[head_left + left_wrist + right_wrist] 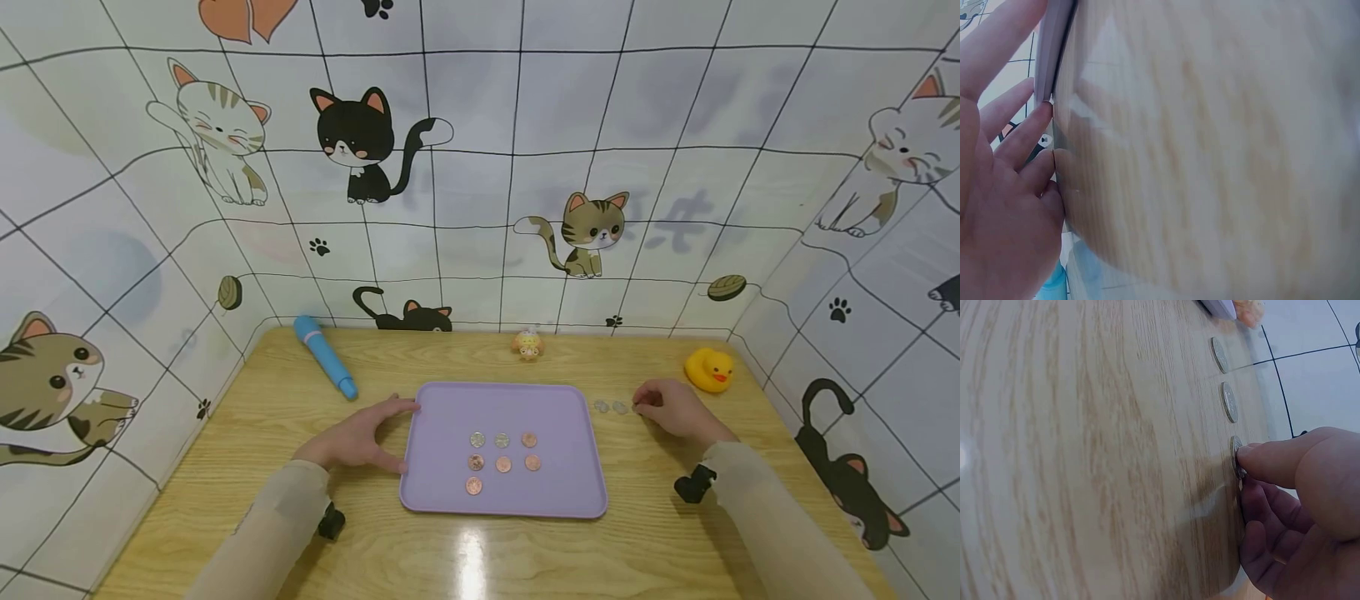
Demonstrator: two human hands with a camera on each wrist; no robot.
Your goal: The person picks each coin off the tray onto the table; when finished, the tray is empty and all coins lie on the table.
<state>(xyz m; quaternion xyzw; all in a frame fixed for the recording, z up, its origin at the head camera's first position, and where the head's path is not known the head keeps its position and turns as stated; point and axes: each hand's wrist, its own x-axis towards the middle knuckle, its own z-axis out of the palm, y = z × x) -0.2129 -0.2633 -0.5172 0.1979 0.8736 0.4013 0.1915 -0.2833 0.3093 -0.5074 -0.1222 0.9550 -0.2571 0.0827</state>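
Note:
A lilac tray [442,492] lies on the wooden table with several coins in it, two silvery [502,440] and the others copper-coloured [503,464]. My left hand [360,435] is at its left side, thumb and fingertips spread along the rim; in the left wrist view the fingers [1025,134] look fairly straight. To the right of the tray, my right hand [675,410] has thumb and fingers at a silvery coin [1235,456], pinching it close to the tabletop. Two more silvery coins [602,406] [619,407] lie in a row between that hand and the tray.
A yellow rubber duck [708,370] sits beyond my right hand. At the back stands a small figurine [528,344], and a blue pen-shaped tube [326,357] lies at the back left. Walls with cat drawings [592,233] enclose the table's back and sides.

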